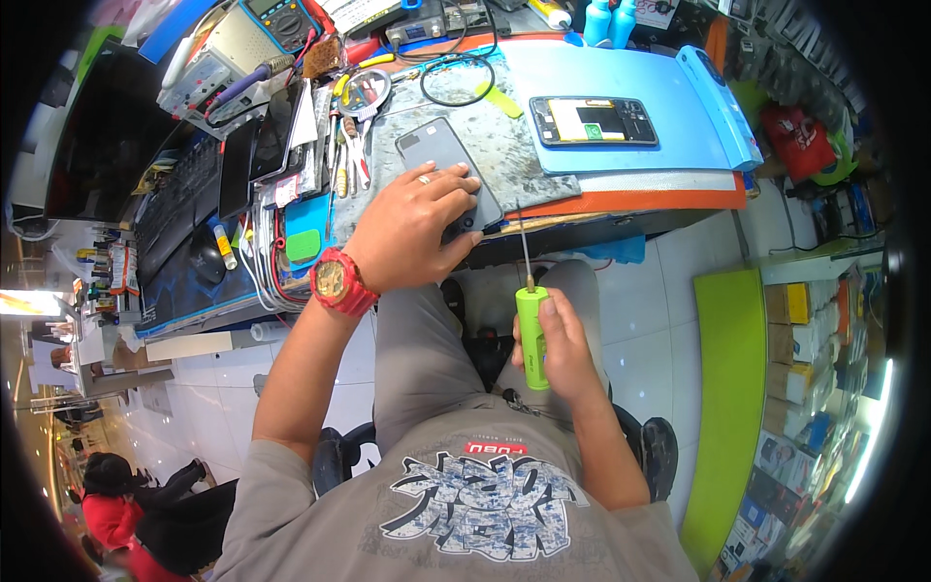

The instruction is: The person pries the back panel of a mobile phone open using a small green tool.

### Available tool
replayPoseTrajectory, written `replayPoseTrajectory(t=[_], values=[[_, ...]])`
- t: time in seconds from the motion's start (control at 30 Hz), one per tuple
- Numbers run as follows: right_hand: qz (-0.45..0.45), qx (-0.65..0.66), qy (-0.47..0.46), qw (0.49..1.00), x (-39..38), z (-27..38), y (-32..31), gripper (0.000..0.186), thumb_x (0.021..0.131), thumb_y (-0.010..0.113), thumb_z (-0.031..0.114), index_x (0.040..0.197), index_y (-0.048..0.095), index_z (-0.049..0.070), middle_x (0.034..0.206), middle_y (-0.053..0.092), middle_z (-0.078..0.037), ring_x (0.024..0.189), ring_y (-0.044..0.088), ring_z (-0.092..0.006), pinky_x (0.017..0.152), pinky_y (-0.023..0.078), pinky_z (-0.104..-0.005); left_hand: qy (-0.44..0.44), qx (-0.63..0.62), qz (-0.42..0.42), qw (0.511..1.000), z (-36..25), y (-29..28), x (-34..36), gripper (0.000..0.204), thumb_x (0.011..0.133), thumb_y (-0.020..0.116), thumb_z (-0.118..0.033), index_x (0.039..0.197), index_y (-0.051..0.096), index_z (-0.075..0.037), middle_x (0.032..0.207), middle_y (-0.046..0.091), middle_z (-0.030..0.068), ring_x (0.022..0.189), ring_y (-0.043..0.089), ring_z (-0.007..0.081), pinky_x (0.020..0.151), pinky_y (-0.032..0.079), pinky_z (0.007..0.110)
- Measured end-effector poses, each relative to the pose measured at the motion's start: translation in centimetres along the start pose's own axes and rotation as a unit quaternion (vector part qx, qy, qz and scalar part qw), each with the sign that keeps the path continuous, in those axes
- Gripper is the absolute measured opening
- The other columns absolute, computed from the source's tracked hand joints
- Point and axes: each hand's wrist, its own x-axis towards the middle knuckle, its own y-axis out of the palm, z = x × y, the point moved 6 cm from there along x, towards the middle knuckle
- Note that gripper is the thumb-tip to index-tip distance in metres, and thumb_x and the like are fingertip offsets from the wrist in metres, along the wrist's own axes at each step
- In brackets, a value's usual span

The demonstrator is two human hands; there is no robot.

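Note:
My left hand (427,213), with a red watch on the wrist, grips a grey phone (422,145) lying on a stained grey mat (369,209) at the bench's front. My fingers cover much of the phone's middle. My right hand (564,344) holds a green-handled tool (533,369) upright below the bench edge, its long thin metal shaft pointing up toward the phone's right side. An opened phone with exposed insides (592,120) lies on a blue mat (698,136) to the right. Screwdrivers, tweezers and a magnifier (369,92) lie left of the grey phone.
A multimeter (276,19), equipment box (204,92), cables, keyboard (179,194) and monitor (102,116) crowd the bench's left. Blue bottles (599,21) stand at the back. A green bench panel (718,388) and shelves are at right. A person in red (112,509) is at lower left.

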Motion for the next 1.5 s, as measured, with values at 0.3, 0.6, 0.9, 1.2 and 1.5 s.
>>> replayPoseTrajectory(t=[0.3, 0.6, 0.9, 1.2, 1.5], values=[[0.046, -0.009, 0.028, 0.999, 0.4, -0.3, 2.2, 0.049, 0.119, 0.044, 0.05, 0.137, 0.057, 0.006, 0.09, 0.065, -0.008, 0.064, 0.062, -0.0138, 0.061, 0.053, -0.0287, -0.02, -0.028, -0.036, 0.999, 0.3, 0.7, -1.3, 0.033, 0.089, 0.088, -0.021, 0.109, 0.073, 0.0, 0.136, 0.074, 0.0151, 0.141, 0.064, 0.0364, 0.117, 0.052, 0.05], [0.044, 0.047, 0.045, 0.997, 0.0, -0.5, 3.0, 0.051, 0.118, 0.047, 0.05, 0.135, 0.058, 0.004, 0.087, 0.063, -0.006, 0.06, 0.061, -0.0126, 0.056, 0.051, -0.0276, -0.029, -0.059, -0.023, 0.998, 0.5, 0.6, -1.3, 0.032, 0.088, 0.088, -0.017, 0.109, 0.072, 0.002, 0.136, 0.074, 0.0155, 0.141, 0.063, 0.0372, 0.118, 0.051, 0.051], [0.046, 0.056, 0.047, 0.996, 0.0, -0.3, 2.9, 0.051, 0.118, 0.045, 0.051, 0.133, 0.058, 0.004, 0.085, 0.063, -0.007, 0.058, 0.061, -0.0132, 0.053, 0.05, -0.0281, -0.037, -0.058, -0.032, 0.997, 0.4, 0.7, -1.2, 0.03, 0.089, 0.088, -0.018, 0.105, 0.074, 0.003, 0.134, 0.075, 0.0157, 0.141, 0.064, 0.0376, 0.117, 0.052, 0.052], [0.05, 0.077, 0.06, 0.994, 0.0, 0.0, 2.8, 0.049, 0.118, 0.045, 0.051, 0.13, 0.058, 0.006, 0.085, 0.064, -0.007, 0.058, 0.061, -0.0135, 0.052, 0.05, -0.0286, -0.035, -0.062, -0.032, 0.997, 0.5, 0.6, -1.2, 0.031, 0.089, 0.088, -0.018, 0.105, 0.073, 0.002, 0.134, 0.075, 0.0155, 0.14, 0.064, 0.0378, 0.117, 0.052, 0.052], [0.046, 0.054, 0.075, 0.995, -0.2, 0.4, 2.4, 0.057, 0.12, 0.038, 0.052, 0.14, 0.058, 0.003, 0.084, 0.061, -0.007, 0.057, 0.059, -0.0141, 0.054, 0.051, -0.0295, -0.032, -0.07, -0.034, 0.996, 0.6, 0.7, -1.3, 0.031, 0.088, 0.088, -0.017, 0.107, 0.072, 0.002, 0.134, 0.075, 0.0157, 0.141, 0.064, 0.0383, 0.118, 0.052, 0.053]])
